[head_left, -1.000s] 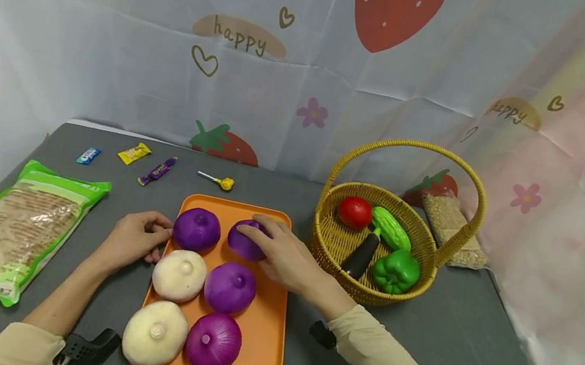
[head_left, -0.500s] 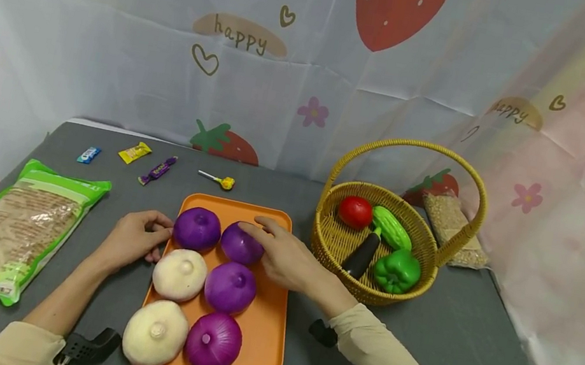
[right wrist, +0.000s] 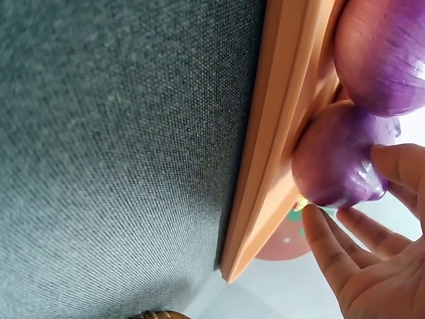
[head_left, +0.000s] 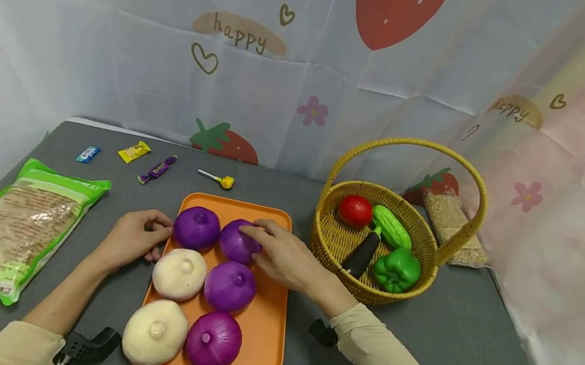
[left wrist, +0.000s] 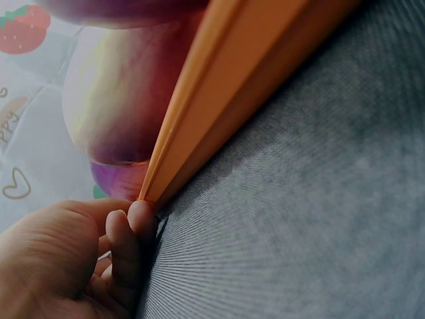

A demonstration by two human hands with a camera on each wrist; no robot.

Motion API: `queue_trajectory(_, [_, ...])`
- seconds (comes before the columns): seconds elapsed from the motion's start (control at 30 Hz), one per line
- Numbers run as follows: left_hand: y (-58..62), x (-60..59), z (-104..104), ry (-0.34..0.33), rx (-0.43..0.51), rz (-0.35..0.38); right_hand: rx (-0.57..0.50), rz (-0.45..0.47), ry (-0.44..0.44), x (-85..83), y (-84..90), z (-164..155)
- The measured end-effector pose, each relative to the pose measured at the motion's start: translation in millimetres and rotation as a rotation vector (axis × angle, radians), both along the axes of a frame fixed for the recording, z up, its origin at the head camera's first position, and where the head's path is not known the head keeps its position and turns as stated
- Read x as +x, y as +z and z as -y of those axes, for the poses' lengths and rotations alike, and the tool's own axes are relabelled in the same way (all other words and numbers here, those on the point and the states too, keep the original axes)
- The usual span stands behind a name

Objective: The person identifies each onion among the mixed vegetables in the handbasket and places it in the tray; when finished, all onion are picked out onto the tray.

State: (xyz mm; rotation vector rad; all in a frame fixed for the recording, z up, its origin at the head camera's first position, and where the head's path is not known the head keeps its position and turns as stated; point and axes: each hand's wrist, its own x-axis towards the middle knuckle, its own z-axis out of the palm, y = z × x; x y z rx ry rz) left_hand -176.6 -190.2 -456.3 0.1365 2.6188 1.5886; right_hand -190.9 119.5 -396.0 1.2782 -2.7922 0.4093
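Note:
An orange tray (head_left: pixel 262 326) holds several purple onions and two white ones. My right hand (head_left: pixel 280 255) lies on the back right purple onion (head_left: pixel 234 242), its fingers fairly straight against the onion's far side. The right wrist view shows that onion (right wrist: pixel 335 159) by the tray rim (right wrist: pixel 279 153), with the fingers (right wrist: pixel 345 252) spread beside it. At the tray's left edge my left hand (head_left: pixel 135 238) has curled fingers, next to the back left purple onion (head_left: pixel 196 228). In the left wrist view its fingertips (left wrist: pixel 129 226) press against the rim (left wrist: pixel 232 93).
A wicker basket (head_left: pixel 383 298) right of the tray holds a tomato, cucumber, eggplant and green pepper. A grain bag (head_left: pixel 450 225) lies behind it. A noodle bag (head_left: pixel 8 228) lies at the left. Small candies (head_left: pixel 157 170) and a lollipop (head_left: pixel 220 181) sit behind the tray.
The right hand has slid the back right purple onion a little to the left, closer to its neighbour. The left hand has stayed at the tray's edge.

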Motion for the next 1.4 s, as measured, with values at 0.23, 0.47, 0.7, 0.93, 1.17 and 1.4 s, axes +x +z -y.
queue_trajectory(0.23, [0.5,0.1,0,-0.002,-0.006,-0.002,0.004,0.005,-0.006,0.5,0.6,1])
queue_trajectory(0.47, [0.2,-0.1,1,-0.002,-0.011,-0.009,0.004,0.008,-0.010,1.0,2.3,1])
queue_trajectory(0.7, [-0.4,0.1,0,-0.007,-0.008,-0.011,-0.040,-0.061,-0.025,7.3,4.4,-7])
queue_trajectory(0.93, [-0.8,-0.4,-3,-0.011,-0.005,-0.005,-0.232,-0.165,-0.099,26.0,21.4,-36])
queue_trajectory(1.17, [0.0,-1.9,-1,-0.013,-0.015,-0.016,-0.355,-0.284,-0.224,43.4,35.7,-69])
queue_trajectory(1.4, [-3.5,0.0,1,-0.003,-0.028,-0.018,-0.366,-0.338,-0.298,48.4,32.2,-89])
